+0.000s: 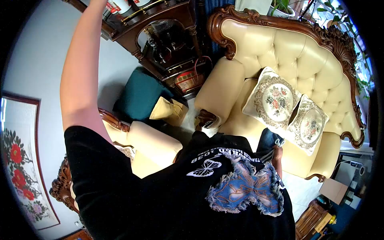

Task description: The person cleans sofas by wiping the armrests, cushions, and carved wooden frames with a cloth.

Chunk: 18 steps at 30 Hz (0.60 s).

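Observation:
My left arm is stretched up along the left side of the view, and its hand lies beyond the top edge. The visible forearm passes close to red and white containers (119, 5) on a dark wooden cabinet (132, 30). Low beside my body, my right hand (277, 155) is small and partly hidden by my black T-shirt (160, 200). It is close to dark blue denim (267, 141) at my leg. Its fingers are too unclear to show whether it grips anything. A frayed denim butterfly decorates the shirt.
A cream tufted sofa (276, 44) with carved wood trim holds two floral cushions (276, 98) (308, 124). A dark green covered block (140, 94) and a yellow bag (162, 109) stand by the cabinet. Another cream seat (154, 146) is at left. A framed flower picture (24, 168) hangs on the wall.

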Tool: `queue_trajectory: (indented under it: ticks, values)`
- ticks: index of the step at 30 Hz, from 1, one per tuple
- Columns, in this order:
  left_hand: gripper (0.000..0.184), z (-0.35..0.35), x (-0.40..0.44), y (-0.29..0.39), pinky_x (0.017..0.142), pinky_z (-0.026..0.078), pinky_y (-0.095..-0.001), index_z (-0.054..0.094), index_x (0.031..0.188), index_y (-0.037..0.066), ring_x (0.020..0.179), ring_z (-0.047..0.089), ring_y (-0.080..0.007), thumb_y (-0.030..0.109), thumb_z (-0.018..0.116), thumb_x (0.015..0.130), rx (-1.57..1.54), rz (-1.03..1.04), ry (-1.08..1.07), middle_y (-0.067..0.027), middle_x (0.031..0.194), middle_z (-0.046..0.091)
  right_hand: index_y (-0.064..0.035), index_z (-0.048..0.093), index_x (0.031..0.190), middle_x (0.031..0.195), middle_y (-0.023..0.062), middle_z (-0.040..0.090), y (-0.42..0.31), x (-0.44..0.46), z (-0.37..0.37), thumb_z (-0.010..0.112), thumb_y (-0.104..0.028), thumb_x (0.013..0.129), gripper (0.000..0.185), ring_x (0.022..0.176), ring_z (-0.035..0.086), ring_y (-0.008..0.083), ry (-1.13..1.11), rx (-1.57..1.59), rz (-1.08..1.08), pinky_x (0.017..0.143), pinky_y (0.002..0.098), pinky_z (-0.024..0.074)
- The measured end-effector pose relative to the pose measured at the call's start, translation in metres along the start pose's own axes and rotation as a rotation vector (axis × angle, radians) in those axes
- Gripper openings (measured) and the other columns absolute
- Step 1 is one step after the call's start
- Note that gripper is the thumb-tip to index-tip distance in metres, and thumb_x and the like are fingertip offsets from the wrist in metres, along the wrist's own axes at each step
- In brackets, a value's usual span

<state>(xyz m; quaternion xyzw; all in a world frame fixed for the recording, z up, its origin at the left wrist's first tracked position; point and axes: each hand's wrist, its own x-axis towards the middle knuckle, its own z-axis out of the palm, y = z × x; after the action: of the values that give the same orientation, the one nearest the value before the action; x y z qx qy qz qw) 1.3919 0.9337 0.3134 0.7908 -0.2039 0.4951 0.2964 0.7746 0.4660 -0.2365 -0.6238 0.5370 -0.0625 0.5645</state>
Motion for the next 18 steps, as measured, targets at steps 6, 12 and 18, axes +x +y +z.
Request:
queue_trajectory:
  ticks: [6,12,18]
  values:
    - [0.044,-0.041,-0.055,0.053,0.09,0.052,-0.0362,0.056,0.125,0.0,0.102,0.066,-0.0261,0.008,0.069,0.084,-0.132,0.081,-0.156,-0.0171,0.111,0.068,-0.0091,0.053,0.071,0.063,0.0003,0.048,-0.016,-0.014,-0.003,0.058,-0.012,0.073,0.006,0.055,0.045,0.0146,-0.138,0.014,-0.016,0.052,0.0336,0.035]
    - [0.044,-0.054,-0.089,0.057,0.091,0.052,-0.0359,0.056,0.126,0.001,0.1,0.065,-0.0242,0.008,0.07,0.084,-0.164,0.077,-0.188,-0.0141,0.109,0.067,-0.0097,0.053,0.074,0.063,-0.0004,0.047,-0.003,-0.01,-0.001,0.058,-0.01,0.073,0.005,0.055,0.043,0.0139,-0.129,-0.05,-0.016,0.052,0.0334,0.0338]
    - [0.043,-0.064,-0.099,0.05,0.088,0.053,-0.0356,0.057,0.124,0.003,0.099,0.066,-0.0238,0.006,0.069,0.083,-0.155,0.102,-0.22,-0.0139,0.107,0.067,-0.0107,0.053,0.073,0.064,-0.0011,0.048,0.001,-0.015,-0.003,0.058,-0.011,0.07,0.006,0.056,0.042,0.014,-0.159,-0.079,-0.051,0.052,0.0322,0.0332]
